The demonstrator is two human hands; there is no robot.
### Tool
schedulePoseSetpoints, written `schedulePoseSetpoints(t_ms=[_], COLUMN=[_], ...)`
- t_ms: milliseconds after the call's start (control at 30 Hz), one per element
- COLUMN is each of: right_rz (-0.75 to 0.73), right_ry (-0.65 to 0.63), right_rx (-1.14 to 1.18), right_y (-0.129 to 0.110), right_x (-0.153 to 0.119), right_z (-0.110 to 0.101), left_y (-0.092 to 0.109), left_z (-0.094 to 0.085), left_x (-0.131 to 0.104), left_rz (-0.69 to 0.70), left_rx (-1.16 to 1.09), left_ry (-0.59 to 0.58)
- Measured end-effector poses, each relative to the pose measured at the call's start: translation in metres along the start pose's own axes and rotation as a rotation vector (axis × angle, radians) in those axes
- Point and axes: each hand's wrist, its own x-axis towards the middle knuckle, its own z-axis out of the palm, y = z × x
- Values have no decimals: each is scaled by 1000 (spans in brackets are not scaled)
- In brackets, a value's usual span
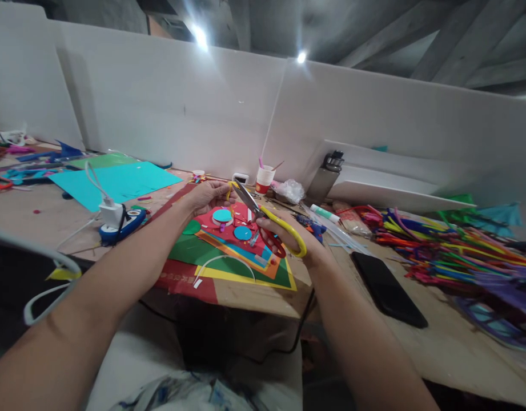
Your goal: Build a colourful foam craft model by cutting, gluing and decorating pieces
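Note:
My left hand (211, 197) pinches a thin yellow strip (229, 190) above the craft papers. In my right hand (278, 229) are scissors (294, 234) with yellow and red handles; their metal blades point up and left, with the tips close to the yellow strip. Whether the blades touch the strip I cannot tell. Below both hands lies a stack of coloured sheets, with a red sheet (209, 224) on top and a green one (185, 246) under it. A light blue disc (223, 215) and a blue disc (243, 233) rest on the red sheet.
A black phone (389, 289) and many coloured pipe cleaners (451, 245) lie to the right. Paper cups (265, 179), a grey bottle (325, 178) and a glue stick (325, 213) stand or lie behind. On the left are a turquoise sheet (117, 184) and a blue power strip (123, 227).

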Motion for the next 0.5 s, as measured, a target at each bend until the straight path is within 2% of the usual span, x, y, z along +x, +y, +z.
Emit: schedulePoseSetpoints(t_ms=[167, 333, 500], right_rz=[-14, 37, 11], right_ry=[47, 22, 26], right_rx=[-40, 6, -19], right_y=[-7, -7, -6], right_x=[-3, -3, -3], right_z=[2, 2, 1], left_y=[0, 1, 1], left_z=[0, 0, 1], left_x=[0, 0, -1], left_rz=[31, 34, 46], left_rx=[7, 30, 34], left_ry=[-7, -14, -29])
